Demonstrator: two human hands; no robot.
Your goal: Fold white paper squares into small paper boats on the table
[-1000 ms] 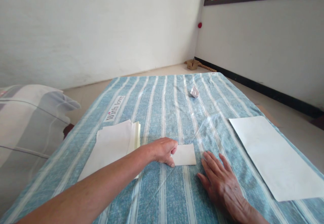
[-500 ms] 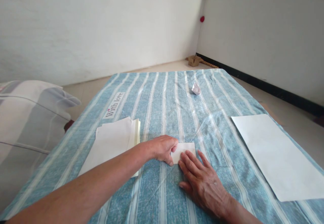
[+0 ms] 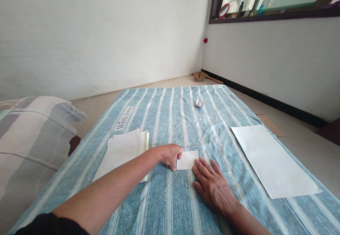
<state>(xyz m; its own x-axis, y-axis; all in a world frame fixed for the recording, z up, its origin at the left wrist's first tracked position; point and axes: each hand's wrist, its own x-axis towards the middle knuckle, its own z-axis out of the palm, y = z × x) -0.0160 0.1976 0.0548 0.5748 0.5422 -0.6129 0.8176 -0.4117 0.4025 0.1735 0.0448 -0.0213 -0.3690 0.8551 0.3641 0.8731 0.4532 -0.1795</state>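
A small white rectangle of paper (image 3: 187, 160) lies flat on the striped cloth between my two hands. My left hand (image 3: 171, 156) is closed at the paper's left edge, thumb and curled fingers pinching it. At the right edge, my right hand (image 3: 212, 183) rests palm down with its fingers stretched out, the fingertips touching the paper's lower right corner. Under and beyond my left forearm is a stack of white sheets (image 3: 123, 146), with some yellowish edges showing at its right side. The forearm hides part of that stack.
Blue-and-white striped cloth (image 3: 159, 121) covers the table. One large white sheet (image 3: 271, 160) lies at the right, near the edge. A small folded paper piece (image 3: 199, 103) stands toward the far end. A draped grey-and-white cloth (image 3: 39, 132) is at the left.
The view has tilted up, showing more of the window. My right hand has slid toward the paper's right edge, uncovering more of it. My left hand keeps hold of the left edge.
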